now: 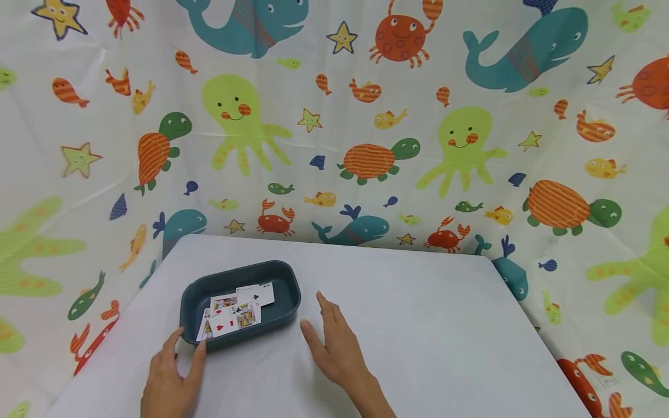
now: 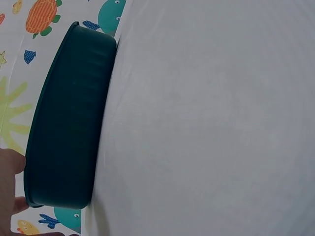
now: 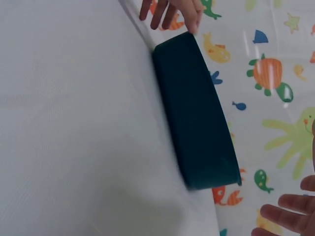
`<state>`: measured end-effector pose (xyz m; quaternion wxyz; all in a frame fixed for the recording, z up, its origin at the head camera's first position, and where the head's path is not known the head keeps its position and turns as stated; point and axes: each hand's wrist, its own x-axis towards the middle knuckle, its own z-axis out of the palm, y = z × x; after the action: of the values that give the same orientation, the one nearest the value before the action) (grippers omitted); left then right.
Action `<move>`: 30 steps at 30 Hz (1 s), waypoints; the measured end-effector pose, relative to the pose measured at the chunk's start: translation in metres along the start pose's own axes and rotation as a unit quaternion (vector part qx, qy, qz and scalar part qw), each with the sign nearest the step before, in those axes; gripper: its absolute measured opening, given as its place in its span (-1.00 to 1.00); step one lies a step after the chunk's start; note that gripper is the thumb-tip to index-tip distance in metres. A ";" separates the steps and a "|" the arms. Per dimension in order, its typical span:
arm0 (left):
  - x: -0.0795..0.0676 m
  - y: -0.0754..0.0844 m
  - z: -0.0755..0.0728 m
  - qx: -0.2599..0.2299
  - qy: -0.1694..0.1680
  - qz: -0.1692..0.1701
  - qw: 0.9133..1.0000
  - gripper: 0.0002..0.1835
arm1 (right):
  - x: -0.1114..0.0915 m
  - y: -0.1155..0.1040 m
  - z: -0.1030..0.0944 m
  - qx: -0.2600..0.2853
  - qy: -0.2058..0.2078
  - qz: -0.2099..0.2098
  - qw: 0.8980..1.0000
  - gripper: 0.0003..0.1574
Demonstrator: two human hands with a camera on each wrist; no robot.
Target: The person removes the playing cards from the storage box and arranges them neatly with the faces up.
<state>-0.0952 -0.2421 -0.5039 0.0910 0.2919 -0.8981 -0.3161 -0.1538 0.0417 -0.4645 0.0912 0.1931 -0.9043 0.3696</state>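
Note:
A dark green, round-cornered tray [image 1: 284, 299] stands on the white table at the left, holding several face-up playing cards [image 1: 225, 322] that overlap one another. At its near left corner, my left hand [image 1: 169, 374] holds the rim between thumb and a finger. In the left wrist view, the thumb [image 2: 15, 161] meets the rim of the tray's long side. Just beyond the tray's right end, my right hand [image 1: 337, 351] hovers apart from it, fingers extended and thumb spread, holding nothing. The right wrist view shows the tray's outer wall [image 3: 197, 113], hiding the cards.
The white tabletop [image 1: 418, 325] stretches to the right of the tray. Behind and around it hangs a curtain [image 1: 292, 191] printed with sea animals. The table's back edge runs a short way behind the tray.

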 end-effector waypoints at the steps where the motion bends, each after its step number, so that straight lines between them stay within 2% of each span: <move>1: 0.000 0.000 0.000 0.000 0.001 0.000 1.000 -0.22 | 0.001 -0.001 0.001 -0.001 -0.002 -0.001 1.000 -0.13; 11: 0.000 -0.004 0.002 0.016 0.013 0.001 1.000 -0.21 | 0.009 -0.015 0.014 0.005 -0.022 0.002 1.000 -0.08; 22: -0.005 -0.003 0.005 0.011 0.026 -0.001 1.000 -0.24 | 0.023 -0.024 0.034 0.027 -0.044 -0.030 0.998 -0.11; 30: -0.006 -0.004 0.009 0.015 0.035 -0.007 0.999 -0.23 | 0.032 -0.037 0.047 0.014 -0.064 -0.049 0.997 -0.07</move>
<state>-0.0912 -0.2363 -0.5134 0.1159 0.3109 -0.8968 -0.2926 -0.1680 -0.0245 -0.4644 0.0486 0.2612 -0.8926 0.3642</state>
